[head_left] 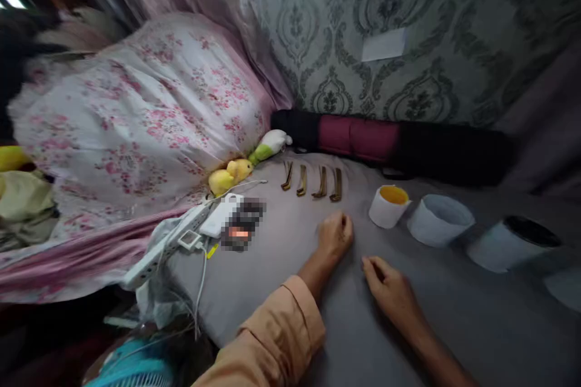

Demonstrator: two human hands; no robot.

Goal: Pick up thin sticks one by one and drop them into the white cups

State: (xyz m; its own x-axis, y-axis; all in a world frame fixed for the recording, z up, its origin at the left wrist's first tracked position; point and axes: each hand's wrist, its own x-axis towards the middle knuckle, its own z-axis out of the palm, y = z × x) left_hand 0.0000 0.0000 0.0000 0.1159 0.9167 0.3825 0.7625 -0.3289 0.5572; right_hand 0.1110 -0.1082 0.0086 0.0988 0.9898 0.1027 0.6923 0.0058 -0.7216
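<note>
My left hand [336, 234] rests on the grey sheet, fingers curled into a loose fist; nothing shows in it. Just to its right lies my right hand [390, 285], also curled, thumb and forefinger close together and no object visible between them. The two hands are apart. Beyond my left hand stands a row of several gold-coloured, L-bent metal pieces, among them a right-hand one [336, 184] and a left-hand one [287, 176]. Ahead of my right hand are white cylinders: one with an orange inside [385, 213], a wider pale one [439, 230], and one with a dark top [503, 248].
A long black and maroon bag [358, 136] lies along the patterned wall. At the left are soft toys [230, 176], a power strip [166, 245], a white charger [189, 239] with cables, and a blurred-out item [242, 224]. A blue fan [136, 366] sits below the bed edge.
</note>
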